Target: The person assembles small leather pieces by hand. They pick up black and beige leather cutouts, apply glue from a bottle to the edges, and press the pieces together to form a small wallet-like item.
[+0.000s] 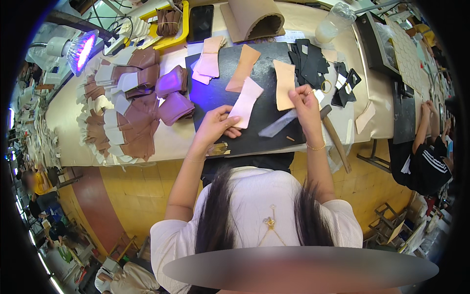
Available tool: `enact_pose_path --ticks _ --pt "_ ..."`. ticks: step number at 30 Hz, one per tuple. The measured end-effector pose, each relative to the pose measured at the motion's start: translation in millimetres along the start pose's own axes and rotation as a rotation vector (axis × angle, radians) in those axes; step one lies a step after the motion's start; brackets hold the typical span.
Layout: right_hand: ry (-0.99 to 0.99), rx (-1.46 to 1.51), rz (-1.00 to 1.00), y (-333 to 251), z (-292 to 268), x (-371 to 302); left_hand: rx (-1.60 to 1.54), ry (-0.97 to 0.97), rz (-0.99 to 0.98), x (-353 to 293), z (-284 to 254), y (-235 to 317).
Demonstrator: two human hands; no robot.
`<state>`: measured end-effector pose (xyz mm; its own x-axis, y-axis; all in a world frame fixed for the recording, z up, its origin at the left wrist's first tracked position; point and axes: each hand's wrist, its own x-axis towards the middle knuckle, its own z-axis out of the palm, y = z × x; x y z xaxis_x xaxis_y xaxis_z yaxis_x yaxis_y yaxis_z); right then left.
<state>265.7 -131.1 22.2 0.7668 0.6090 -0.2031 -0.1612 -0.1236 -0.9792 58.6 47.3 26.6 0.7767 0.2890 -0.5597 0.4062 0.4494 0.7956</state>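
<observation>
My left hand (221, 122) pinches the lower end of a pale pink, waisted leather piece (247, 100) between thumb and fingers. The right hand (307, 103) grips a similar tan leather piece (285, 81) by its lower right corner. Both are over a black board (268, 61). Another tan leather piece (243, 66) lies between them, farther back, its lower end near the pink one. A small stack of pale leather pieces (209, 59) rests at the board's far left corner. Beside my right hand lies a flat, greyish strip (279, 124), its right end near my wrist.
A wooden-handled hammer (337, 139) lies right of my right forearm. Fanned brown and white pieces (129, 122) cover the table's left side under a lit lamp (82, 51). Black cut pieces (308, 63), a plastic bottle (335, 22) and a phone (200, 23) sit farther back.
</observation>
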Motion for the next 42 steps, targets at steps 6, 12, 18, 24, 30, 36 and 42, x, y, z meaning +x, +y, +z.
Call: enact_pose_path --ticks 6,12,18,24,30,36,42 --pt "-0.017 -0.856 -0.012 -23 -15 -37 -0.033 0.051 -0.067 -16 -8 -16" --pt "-0.079 -0.374 -0.133 -57 13 -49 -0.213 0.016 0.098 -26 26 6" --pt "-0.126 -0.466 -0.517 -59 68 -50 0.103 0.237 0.424 -30 57 17" --pt "-0.107 -0.456 -0.340 -60 71 -46 0.483 0.352 0.653 -31 62 13" --pt "-0.120 -0.401 -0.308 -51 68 -43 0.645 0.369 0.662 -30 62 14" --pt "-0.263 -0.298 -0.214 -43 59 -37 0.547 0.343 0.673 -31 62 13" --pt "-0.396 -0.232 -0.187 -30 52 -36 -0.018 0.187 0.316 -22 46 7"
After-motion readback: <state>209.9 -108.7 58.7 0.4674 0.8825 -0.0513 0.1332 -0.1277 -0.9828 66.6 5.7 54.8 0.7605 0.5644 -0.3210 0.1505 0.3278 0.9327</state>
